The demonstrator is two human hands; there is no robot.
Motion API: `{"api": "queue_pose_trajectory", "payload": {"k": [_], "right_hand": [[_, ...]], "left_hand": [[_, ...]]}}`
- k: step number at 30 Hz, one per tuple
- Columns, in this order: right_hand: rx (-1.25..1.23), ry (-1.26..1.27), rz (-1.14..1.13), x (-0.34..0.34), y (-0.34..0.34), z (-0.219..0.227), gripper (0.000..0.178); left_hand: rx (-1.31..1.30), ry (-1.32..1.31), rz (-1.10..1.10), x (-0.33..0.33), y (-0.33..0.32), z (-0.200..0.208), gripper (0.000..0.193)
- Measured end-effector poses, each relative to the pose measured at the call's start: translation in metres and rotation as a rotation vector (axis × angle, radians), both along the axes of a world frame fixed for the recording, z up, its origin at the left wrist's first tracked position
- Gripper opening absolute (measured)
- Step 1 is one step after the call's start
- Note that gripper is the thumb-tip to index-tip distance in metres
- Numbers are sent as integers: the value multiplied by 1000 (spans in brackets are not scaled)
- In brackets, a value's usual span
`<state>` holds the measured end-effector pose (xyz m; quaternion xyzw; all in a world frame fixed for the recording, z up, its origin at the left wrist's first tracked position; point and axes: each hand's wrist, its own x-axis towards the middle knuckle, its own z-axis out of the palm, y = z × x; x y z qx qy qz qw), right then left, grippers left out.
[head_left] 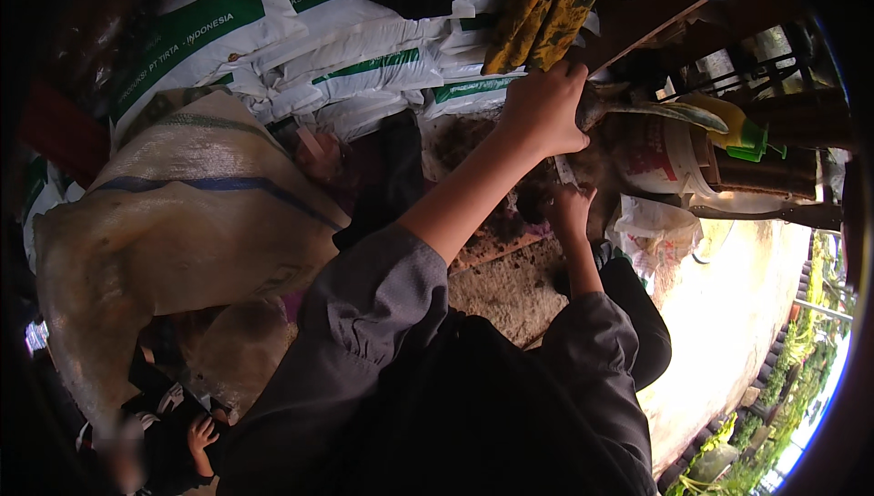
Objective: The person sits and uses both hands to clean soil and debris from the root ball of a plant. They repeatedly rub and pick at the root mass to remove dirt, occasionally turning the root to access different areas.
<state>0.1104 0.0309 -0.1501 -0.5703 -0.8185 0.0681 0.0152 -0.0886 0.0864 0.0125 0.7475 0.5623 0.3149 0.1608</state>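
My left hand (544, 112) reaches forward, its fingers closed round the dark base of a plant; a long greenish leaf (678, 114) sticks out to the right of it. Just below, my right hand (570, 211) is closed too. A narrow pale, blade-like piece (564, 170) rises from its fingers toward the left hand; shadow hides its exact kind. Dark clumps like soil (531, 203) lie beside the right hand, above a brown soil-strewn surface (510, 285).
White and green sacks (364, 73) are stacked at the back left, with a big woven sack (209, 232) nearer. Yellow patterned cloth (551, 14) hangs ahead. To the right are a white bucket (654, 155) and a yellow-green bottle (733, 132). Another person's hand (202, 432) shows lower left.
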Motion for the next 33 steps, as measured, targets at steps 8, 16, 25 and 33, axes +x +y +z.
{"api": "queue_pose_trajectory", "payload": {"k": [8,16,25,33], "right_hand": [[-62,33,11,12,11,1,28],[-187,386,-58,45,6,-22,25],[-139,684,-207,28,42,0,27],[-244,584,-390,5,52,-72,39]], "left_hand": [[-55,-22,-21,3,-7,-4,74],[-115,10,-12,2,-5,-6,71],[-47,-6,11,3,-2,-7,74],[-143,41,57,-6,4,2,69]]}}
